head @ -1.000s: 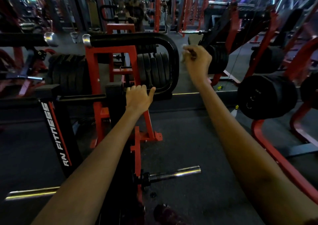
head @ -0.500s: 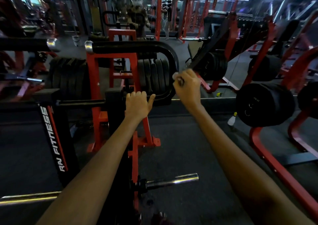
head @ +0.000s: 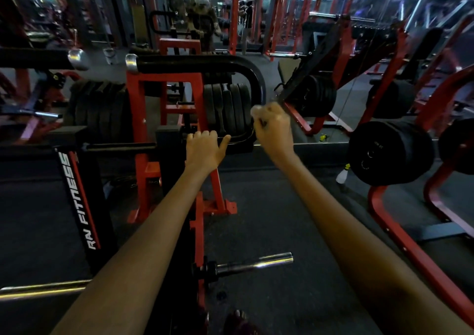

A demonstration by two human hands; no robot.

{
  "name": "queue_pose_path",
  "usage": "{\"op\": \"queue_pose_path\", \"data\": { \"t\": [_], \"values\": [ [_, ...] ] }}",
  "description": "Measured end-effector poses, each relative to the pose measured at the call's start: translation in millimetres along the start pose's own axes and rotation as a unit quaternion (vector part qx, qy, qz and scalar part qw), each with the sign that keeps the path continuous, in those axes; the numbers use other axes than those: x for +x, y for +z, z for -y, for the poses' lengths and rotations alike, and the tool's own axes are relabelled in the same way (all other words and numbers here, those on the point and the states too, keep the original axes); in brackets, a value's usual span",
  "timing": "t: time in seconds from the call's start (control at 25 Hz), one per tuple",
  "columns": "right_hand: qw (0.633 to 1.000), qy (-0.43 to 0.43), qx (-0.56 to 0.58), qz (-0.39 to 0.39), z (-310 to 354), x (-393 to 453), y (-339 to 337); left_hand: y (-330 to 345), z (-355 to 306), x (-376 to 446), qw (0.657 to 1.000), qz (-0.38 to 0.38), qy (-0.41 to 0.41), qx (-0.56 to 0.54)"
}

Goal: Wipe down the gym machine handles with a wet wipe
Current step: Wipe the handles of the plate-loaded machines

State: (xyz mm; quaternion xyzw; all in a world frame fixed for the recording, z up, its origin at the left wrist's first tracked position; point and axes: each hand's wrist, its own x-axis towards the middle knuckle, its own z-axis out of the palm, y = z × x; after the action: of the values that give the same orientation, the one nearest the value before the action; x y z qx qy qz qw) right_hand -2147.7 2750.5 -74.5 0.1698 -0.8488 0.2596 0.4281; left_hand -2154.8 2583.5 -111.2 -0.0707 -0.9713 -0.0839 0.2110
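A black padded handle (head: 205,65) loops from a chrome end cap at the upper left, round a bend at the right, and back along a lower bar. My left hand (head: 205,150) grips that lower bar, thumb out to the right. My right hand (head: 273,129) is curled round the handle's lower right bend, holding a small pale wet wipe (head: 255,111) that pokes out above the fingers. The hand is slightly blurred. The wipe is mostly hidden inside the fist.
A red frame (head: 138,129) with stacked black weight plates (head: 228,106) stands behind the handle. A chrome sleeve (head: 256,264) juts out low in the middle. More loaded plates (head: 389,152) on red racks crowd the right. A small spray bottle (head: 342,175) stands on the floor.
My right hand with the wipe has come down from beside the handle's upper right bend to its lower right bend. My left hand has kept its grip on the lower bar.
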Motion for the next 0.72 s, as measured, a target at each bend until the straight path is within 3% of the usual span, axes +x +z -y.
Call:
{"op": "queue_pose_path", "data": {
  "t": [0.16,0.32,0.52,0.6,0.72],
  "values": [
    [0.999,0.015,0.009,-0.042,-5.7,28.5,-4.9,-0.4,0.6,0.1,1.000,-0.003,0.005,-0.006],
    [0.993,0.080,0.085,-0.030,-18.3,-27.9,13.0,1.6,1.1,0.8,1.000,-0.011,0.004,-0.016],
    [0.932,0.234,0.268,-0.069,-20.8,-29.9,13.0,5.8,-2.5,0.8,0.999,-0.029,-0.024,-0.011],
    [0.914,0.247,0.312,-0.081,-27.1,-8.0,8.4,6.8,-4.4,1.9,0.998,-0.037,-0.040,-0.014],
    [0.895,0.258,0.363,-0.037,-38.8,-7.1,10.0,7.7,-7.1,3.7,0.997,-0.044,-0.063,-0.014]
  ]
}}
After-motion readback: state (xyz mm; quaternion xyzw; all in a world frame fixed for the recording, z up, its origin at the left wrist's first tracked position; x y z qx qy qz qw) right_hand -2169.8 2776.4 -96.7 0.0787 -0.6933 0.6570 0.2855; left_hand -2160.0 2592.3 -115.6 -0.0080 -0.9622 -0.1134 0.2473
